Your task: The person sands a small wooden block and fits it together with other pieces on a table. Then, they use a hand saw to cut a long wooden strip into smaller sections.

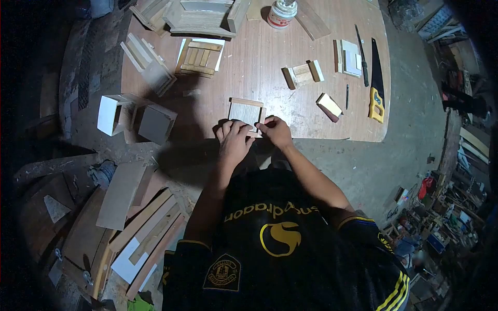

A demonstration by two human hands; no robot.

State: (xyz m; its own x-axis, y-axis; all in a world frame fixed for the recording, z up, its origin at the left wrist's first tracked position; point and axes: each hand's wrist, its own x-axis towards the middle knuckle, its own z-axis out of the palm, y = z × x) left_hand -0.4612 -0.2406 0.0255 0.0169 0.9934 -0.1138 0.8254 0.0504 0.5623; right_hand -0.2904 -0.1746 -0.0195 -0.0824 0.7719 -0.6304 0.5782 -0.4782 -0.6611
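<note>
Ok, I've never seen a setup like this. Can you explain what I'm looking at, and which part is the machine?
There's no machine: these are a person's bare hands. The single picture comes from a camera worn on the head, looking forward and down, so the dark shirt below is the wearer's own. On the wooden-topped table lie a yellow-handled saw, a white jar, a slatted wooden piece and other wooden parts. Both hands are on a small ribbed panel near the close edge: the left hand over its near side, the right hand at its right edge. How firmly they hold it, I can't tell.
</note>
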